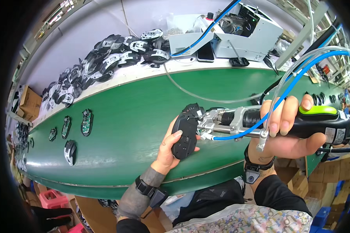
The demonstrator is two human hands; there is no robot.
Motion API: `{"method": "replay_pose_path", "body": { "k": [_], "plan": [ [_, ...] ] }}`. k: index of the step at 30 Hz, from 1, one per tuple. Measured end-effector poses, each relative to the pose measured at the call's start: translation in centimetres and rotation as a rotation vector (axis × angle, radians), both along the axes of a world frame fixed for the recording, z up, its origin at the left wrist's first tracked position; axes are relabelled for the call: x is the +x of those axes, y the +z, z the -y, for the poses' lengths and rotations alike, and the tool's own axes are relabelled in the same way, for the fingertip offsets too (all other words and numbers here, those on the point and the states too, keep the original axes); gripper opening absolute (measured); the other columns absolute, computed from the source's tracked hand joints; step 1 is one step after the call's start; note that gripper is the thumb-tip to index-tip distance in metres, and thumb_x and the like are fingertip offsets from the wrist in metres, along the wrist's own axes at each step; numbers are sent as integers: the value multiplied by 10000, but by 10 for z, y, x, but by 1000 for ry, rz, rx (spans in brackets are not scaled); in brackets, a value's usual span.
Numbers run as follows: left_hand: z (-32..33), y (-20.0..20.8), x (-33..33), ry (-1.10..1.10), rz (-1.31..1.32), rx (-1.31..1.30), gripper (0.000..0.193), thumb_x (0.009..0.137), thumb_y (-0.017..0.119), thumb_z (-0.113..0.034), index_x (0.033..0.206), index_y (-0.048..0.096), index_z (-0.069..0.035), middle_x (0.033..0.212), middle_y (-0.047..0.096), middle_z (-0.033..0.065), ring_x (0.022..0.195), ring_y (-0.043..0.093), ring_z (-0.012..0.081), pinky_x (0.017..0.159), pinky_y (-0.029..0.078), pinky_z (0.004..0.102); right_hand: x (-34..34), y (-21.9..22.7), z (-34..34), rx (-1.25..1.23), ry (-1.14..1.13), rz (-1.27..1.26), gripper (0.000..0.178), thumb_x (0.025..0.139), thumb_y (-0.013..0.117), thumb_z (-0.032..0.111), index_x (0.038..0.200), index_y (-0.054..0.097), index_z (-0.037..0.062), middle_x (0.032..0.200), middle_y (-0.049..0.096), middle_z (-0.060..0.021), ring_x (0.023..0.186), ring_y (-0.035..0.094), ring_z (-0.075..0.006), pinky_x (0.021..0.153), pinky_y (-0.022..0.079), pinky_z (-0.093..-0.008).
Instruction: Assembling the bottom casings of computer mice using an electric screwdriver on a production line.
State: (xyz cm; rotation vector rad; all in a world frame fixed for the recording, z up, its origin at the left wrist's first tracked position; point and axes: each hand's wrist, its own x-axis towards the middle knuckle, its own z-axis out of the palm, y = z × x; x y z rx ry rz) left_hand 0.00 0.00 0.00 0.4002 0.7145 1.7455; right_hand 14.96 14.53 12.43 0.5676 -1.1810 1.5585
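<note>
My left hand [167, 150] is closed around a black computer mouse [186, 136], its dark underside with small recesses turned up. In my right hand [283, 126] lies a powered screwdriver [309, 125] with a black body, a lime green lever and a metal feed nose. The screwdriver is held roughly level, and its nose [210, 121] meets the mouse's right edge near the upper end. Whether the bit sits on a screw is hidden. A blue air hose [237, 135] and a clear tube run from the nose up over my right fingers.
The green conveyor belt [132, 128] carries several circuit boards [86, 122] and a mouse shell [70, 152] at left. Behind it, a white ledge holds a heap of mouse shells [105, 58], a phone [205, 52] and a white screw feeder [245, 35]. Cardboard boxes [338, 169] stand at lower right.
</note>
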Motion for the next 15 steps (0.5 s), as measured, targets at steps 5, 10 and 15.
{"method": "replay_pose_path", "body": {
  "k": [5,10,15],
  "plan": [
    [1,1,-13,135,-330,-148,647,788,566,-212,1363,300,-83,1236,471,138,983,566,254,690,539,363,-1,0,-2,9,13,-34,633,823,524,576,1138,402,40,715,518,-66,585,517,-184,579,448,-309],
    [14,-2,-56,556,-1902,-703,567,699,650,-213,1227,474,-105,1236,440,143,1063,472,369,894,409,441,-1,2,0,4,27,2,632,826,518,577,1135,399,38,708,516,-66,589,526,-186,582,455,-309],
    [8,-5,-58,601,-2162,-454,591,653,725,-285,1165,505,-87,1269,420,147,1123,425,378,954,359,445,-1,5,3,20,21,77,564,834,527,542,1119,396,73,693,493,-21,557,498,-137,567,371,-280]
  ]
}}
